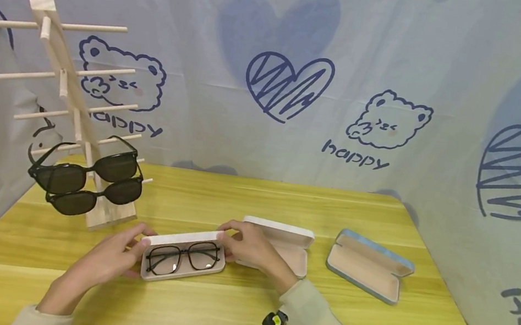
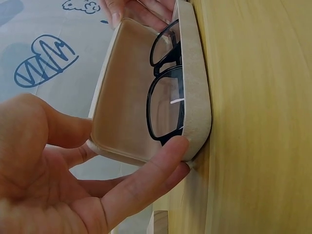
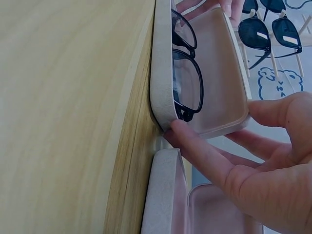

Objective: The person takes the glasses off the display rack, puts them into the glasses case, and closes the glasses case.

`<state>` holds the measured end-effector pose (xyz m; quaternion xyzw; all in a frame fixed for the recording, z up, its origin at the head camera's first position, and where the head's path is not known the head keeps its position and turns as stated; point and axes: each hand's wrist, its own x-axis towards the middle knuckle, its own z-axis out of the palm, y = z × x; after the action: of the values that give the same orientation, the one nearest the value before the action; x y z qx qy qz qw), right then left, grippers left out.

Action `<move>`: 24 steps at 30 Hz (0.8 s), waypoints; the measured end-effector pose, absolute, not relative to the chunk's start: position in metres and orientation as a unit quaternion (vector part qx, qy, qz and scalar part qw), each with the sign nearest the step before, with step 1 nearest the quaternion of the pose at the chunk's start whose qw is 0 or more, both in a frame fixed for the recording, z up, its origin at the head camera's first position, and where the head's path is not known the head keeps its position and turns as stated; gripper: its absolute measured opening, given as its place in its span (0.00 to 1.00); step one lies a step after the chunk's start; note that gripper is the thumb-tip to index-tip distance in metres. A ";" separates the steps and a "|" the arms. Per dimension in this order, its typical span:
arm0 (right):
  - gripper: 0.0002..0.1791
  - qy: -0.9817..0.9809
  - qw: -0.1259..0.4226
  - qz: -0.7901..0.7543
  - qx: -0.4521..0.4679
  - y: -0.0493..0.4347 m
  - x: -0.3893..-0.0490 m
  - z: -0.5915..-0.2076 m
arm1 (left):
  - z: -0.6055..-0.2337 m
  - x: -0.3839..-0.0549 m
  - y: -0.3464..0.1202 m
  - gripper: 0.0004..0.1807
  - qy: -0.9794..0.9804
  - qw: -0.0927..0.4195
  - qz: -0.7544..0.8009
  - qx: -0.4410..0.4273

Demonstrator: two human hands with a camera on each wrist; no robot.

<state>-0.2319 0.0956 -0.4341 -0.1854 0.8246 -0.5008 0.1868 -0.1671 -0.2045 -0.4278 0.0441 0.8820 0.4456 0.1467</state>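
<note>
Left hand (image 1: 109, 255) and right hand (image 1: 251, 247) pinch a white eyeglass case (image 1: 181, 277) by its two ends

Between the hands, the case sits on the wood-grain table (image 1: 198, 320) with its lid (image 1: 184, 238) raised, showing a pale lining. A pair of black-framed eyeglasses (image 1: 184, 252) with clear lenses lies in the base, midway between the two grips; the wrist views show the lenses rising above the near wall.

The left hand pinches its end of the case, thumb on the lid's edge and forefinger at the base's corner. The right hand mirrors it at the other end, thumb on the lid's edge and forefinger on the base's corner.

Just beyond the right grip, partly hidden by that hand, a second white case (image 1: 289, 255) stands open. Farther to the right of that grip is an open blue case (image 1: 366, 263).

Beyond the left grip and to its left, a wooden display rack (image 1: 65, 77) carries two pairs of black sunglasses (image 1: 115, 167) with dark lenses, one above the other. Behind everything hangs a pale curtain (image 1: 202, 10) printed with hearts, bears and the word "happy".
</note>
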 end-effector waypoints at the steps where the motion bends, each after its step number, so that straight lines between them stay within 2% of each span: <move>1: 0.19 0.824 0.185 -0.501 -0.190 0.096 -0.232 -0.434 | -0.428 -0.167 -0.204 0.18 0.882 0.145 0.446 0.046; 11: 0.13 0.822 0.186 -0.501 -0.197 0.096 -0.231 -0.435 | -0.428 -0.164 -0.203 0.13 0.879 0.133 0.453 0.059; 24: 0.11 0.856 0.174 -0.430 -0.229 0.098 -0.230 -0.432 | -0.429 -0.163 -0.205 0.11 0.872 0.132 0.462 0.091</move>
<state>-0.2299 0.0976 -0.4319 -0.2288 0.8558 -0.4301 0.1742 -0.1627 -0.2050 -0.4294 0.0907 0.8722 0.4622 0.1322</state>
